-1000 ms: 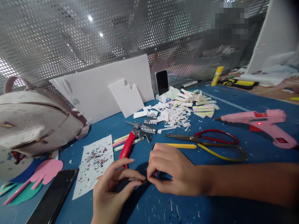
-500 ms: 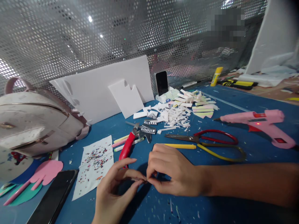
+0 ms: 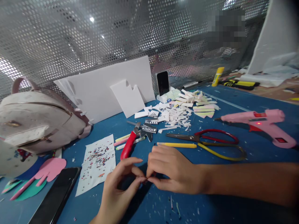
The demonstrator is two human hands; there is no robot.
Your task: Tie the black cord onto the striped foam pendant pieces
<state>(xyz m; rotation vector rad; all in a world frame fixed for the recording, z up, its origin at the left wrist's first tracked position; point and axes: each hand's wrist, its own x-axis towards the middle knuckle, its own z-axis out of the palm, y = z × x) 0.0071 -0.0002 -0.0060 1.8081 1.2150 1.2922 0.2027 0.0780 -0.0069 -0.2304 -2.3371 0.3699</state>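
Observation:
My left hand (image 3: 125,183) and my right hand (image 3: 171,169) meet fingertip to fingertip just above the blue table (image 3: 149,208). Both are pinched closed; whatever lies between the fingertips is too small to name. Beyond my left hand lies a red-handled cutter (image 3: 129,144), across several pens (image 3: 122,141). A sheet of white paper (image 3: 87,174) scattered with tiny colourful bits is left of it. Past my right hand are a yellow pen (image 3: 179,145) and scissors (image 3: 198,137) with red and yellow handles. Small black-and-white striped pieces (image 3: 149,128) sit farther back.
White foam scraps (image 3: 175,112) are heaped at the back, before a standing phone (image 3: 163,82) and a white board (image 3: 100,90). A pink glue gun (image 3: 261,121) is at right. A backpack (image 3: 39,118) and a black phone (image 3: 56,196) occupy the left; a glue stick (image 3: 218,76) stands behind.
My left hand has shifted slightly right and its fingers have curled in closer to my right fingertips. The right hand stays almost still. The view has moved a little.

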